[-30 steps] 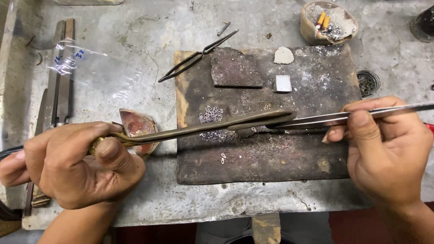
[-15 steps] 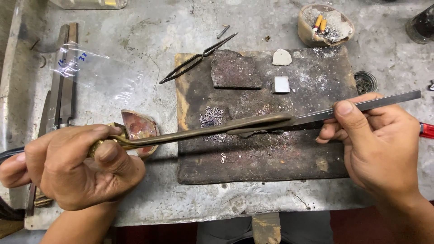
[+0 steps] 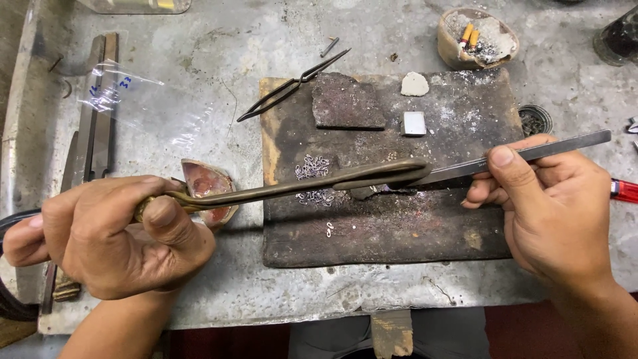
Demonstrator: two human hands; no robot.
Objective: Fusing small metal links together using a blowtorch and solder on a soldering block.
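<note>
The left hand grips a curved brass blowpipe, and the right hand holds steel tweezers. Both tips meet over small silver links on a charred soldering board on the worktop.

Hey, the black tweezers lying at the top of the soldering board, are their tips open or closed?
Closed at the tips. The black tweezers lie untouched, their arms bowed apart in the middle but meeting at the pointed end.
</note>
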